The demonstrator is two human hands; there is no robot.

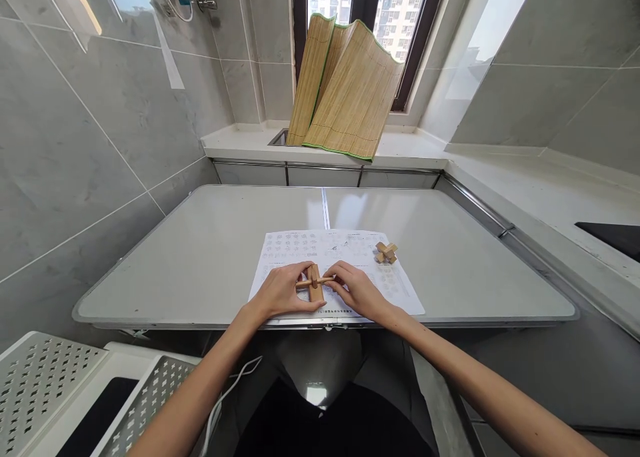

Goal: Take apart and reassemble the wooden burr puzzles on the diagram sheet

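Note:
Both my hands rest on a printed instruction sheet [330,243] near the front edge of a grey folding table [210,243]. My left hand [283,290] and my right hand [357,289] pinch a set of crossed wooden puzzle pieces [315,283] between their fingertips, one piece upright and a thinner stick lying across it. A small assembled wooden burr puzzle [387,252] sits on the sheet's right part, a short way beyond my right hand.
Rolled bamboo mats [345,90] lean against the window on a white counter [400,151] behind the table. Tiled walls close in left and right. White perforated racks [45,383] stand at lower left, with a white cable [235,383] hanging below the table edge.

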